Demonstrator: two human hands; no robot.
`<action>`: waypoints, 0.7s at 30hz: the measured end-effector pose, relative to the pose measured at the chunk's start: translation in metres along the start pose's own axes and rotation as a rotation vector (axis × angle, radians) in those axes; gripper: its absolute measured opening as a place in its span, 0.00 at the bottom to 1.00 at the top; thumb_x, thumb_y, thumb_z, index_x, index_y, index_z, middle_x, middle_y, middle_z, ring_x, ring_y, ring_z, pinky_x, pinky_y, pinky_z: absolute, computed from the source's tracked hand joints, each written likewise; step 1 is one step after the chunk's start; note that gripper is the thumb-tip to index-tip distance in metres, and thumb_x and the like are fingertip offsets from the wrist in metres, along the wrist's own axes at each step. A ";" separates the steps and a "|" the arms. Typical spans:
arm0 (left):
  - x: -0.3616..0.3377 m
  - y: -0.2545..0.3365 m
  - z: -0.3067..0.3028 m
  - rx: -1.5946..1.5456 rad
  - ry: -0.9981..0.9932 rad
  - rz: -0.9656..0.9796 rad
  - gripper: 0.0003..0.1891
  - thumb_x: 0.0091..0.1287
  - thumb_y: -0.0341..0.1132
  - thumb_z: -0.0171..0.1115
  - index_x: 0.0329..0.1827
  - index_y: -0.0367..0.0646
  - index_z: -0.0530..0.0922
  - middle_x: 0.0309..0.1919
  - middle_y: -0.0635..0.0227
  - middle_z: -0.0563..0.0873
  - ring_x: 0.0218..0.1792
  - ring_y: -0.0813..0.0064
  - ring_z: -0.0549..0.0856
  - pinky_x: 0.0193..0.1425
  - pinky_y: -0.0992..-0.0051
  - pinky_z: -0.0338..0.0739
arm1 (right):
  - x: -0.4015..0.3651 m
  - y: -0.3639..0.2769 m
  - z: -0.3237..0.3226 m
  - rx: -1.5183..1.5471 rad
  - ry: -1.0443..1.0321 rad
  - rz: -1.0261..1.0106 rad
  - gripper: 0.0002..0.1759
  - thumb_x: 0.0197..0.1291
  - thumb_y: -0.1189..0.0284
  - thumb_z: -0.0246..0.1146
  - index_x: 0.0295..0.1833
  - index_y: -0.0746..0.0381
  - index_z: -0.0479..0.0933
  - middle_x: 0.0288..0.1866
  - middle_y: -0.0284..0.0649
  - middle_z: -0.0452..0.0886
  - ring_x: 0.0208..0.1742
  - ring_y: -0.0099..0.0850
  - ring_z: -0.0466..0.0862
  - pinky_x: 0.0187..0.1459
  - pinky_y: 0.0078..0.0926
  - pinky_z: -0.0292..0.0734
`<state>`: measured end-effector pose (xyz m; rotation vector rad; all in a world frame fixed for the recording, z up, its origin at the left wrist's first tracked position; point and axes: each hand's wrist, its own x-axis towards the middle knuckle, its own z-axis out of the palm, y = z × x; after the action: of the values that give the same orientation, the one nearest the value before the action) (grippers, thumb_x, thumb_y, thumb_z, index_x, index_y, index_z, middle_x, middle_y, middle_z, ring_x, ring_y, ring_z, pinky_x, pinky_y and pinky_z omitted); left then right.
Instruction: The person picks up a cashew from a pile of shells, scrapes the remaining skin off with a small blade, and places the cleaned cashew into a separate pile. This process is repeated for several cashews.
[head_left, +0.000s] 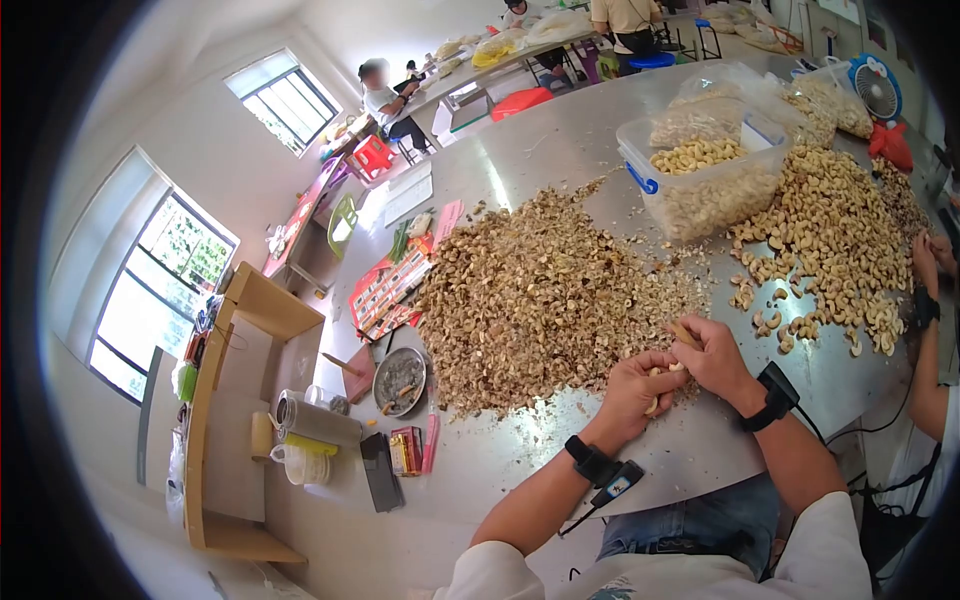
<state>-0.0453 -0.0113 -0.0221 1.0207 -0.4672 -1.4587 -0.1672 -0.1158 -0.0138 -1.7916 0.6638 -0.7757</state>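
Observation:
My left hand (637, 392) is closed around pale cashew nuts near the table's front edge. Just to its right, my right hand (706, 358) grips a small tool with a brown wooden handle (686, 335), its tip close to the nut at my left fingers. Both hands are nearly touching. Directly beyond them spreads a large heap of brown shell bits and nut pieces (540, 300). Whole pale cashews (825, 220) lie in a pile to the right. Behind that, a clear plastic bin (705, 175) holds more cashews.
A metal bowl (400, 382), a steel mug (318, 418), a dark phone-like slab (381, 472) and a small red-yellow box (406, 451) stand at the left. A co-worker's hands (935, 260) are at the far right, near a blue fan (876, 88). Other people sit at far tables.

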 end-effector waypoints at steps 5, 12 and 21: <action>-0.001 0.000 0.000 0.036 0.024 -0.008 0.08 0.62 0.23 0.63 0.43 0.37 0.78 0.27 0.66 0.83 0.16 0.84 0.76 0.15 0.86 0.63 | 0.000 0.003 0.005 0.104 0.018 -0.002 0.09 0.55 0.72 0.60 0.37 0.68 0.75 0.23 0.35 0.73 0.25 0.21 0.71 0.27 0.24 0.66; -0.004 0.008 0.001 -0.098 -0.032 0.083 0.06 0.66 0.30 0.61 0.43 0.38 0.77 0.28 0.65 0.83 0.16 0.84 0.74 0.15 0.86 0.61 | 0.002 -0.015 -0.008 0.296 -0.018 0.113 0.13 0.67 0.66 0.58 0.37 0.65 0.76 0.22 0.27 0.72 0.21 0.13 0.66 0.22 0.14 0.60; -0.004 0.018 -0.005 -0.115 -0.032 0.182 0.07 0.69 0.34 0.58 0.40 0.39 0.76 0.30 0.63 0.82 0.14 0.83 0.72 0.15 0.84 0.60 | 0.004 -0.008 -0.009 0.197 0.024 0.051 0.12 0.67 0.67 0.57 0.38 0.66 0.76 0.22 0.28 0.72 0.21 0.15 0.67 0.23 0.16 0.61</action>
<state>-0.0312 -0.0094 -0.0090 0.8426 -0.4809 -1.3248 -0.1712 -0.1216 -0.0026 -1.5837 0.6243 -0.8013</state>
